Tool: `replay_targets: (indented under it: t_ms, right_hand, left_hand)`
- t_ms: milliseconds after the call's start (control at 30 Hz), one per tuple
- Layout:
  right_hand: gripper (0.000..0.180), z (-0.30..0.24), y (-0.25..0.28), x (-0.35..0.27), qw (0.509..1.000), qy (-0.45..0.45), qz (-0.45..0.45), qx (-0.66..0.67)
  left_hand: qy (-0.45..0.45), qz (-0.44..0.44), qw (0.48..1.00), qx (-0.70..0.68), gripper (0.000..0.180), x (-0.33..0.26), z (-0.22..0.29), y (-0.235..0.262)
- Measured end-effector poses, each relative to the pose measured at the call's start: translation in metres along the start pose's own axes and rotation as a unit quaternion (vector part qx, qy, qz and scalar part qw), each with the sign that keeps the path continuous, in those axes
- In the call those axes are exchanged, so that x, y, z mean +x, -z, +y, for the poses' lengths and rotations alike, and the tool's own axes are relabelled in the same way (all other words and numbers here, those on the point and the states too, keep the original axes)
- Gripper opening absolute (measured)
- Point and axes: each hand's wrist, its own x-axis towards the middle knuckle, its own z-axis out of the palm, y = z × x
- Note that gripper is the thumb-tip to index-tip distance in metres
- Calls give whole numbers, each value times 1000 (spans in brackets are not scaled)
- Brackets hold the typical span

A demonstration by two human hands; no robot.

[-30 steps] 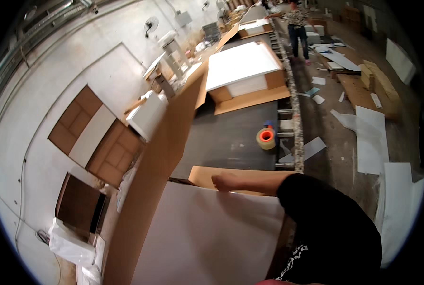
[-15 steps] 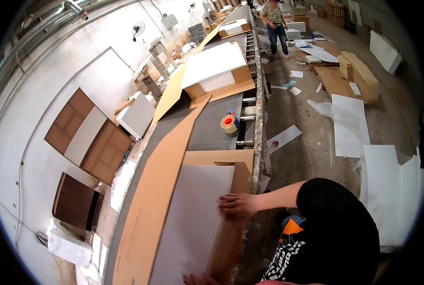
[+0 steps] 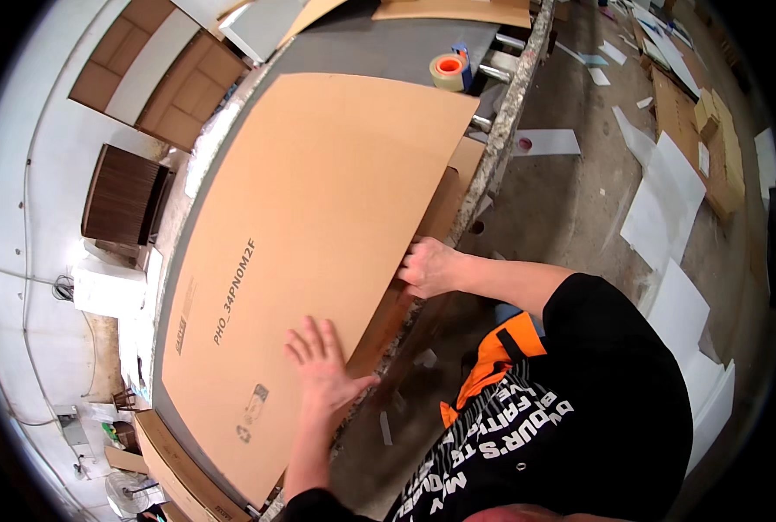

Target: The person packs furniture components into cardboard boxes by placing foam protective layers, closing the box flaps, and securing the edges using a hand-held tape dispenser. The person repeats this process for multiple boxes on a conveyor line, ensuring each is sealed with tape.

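Note:
A large cardboard box lies on the conveyor, its broad brown top panel folded over and hiding the white sheet inside. My left hand rests on this panel near its right edge, fingers spread and thumb out to the side. At the same edge, farther up, my right hand has its fingers curled in where the panel meets the box's side. Its fingertips are partly hidden there. Beyond the far end of the box, a roll of clear tape with an orange core sits in a blue dispenser.
The dark conveyor belt runs past a worn metal side rail with rollers. Another cardboard box stands at the lower left. White sheets and stacked boards lie on the floor to the right.
The top panel has come down over the white sheet. My left hand has moved up onto the panel; my right hand has gone from lying on the sheet to curling at the edge.

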Motion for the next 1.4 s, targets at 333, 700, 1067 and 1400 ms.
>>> replay_targets:
  t_ms: [333, 700, 1067, 1400]
  right_hand:
    - [35, -22, -19, -85, 947, 18, 320, 11]
    - [3, 56, -4, 6, 852, -14, 519, 61]
    - [30, 221, 45, 15, 550, -413, 636, 350]
    - [52, 332, 13, -13, 482, -521, 458, 535]
  left_hand:
    - [-2, 126, 992, -20, 103, -3, -5, -58]
    - [-62, -25, 997, -29, 104, 25, 21, 23]
    - [-131, 141, 980, -42, 98, 83, 44, -12]
    - [-115, 103, 985, -72, 101, 72, 34, -8]
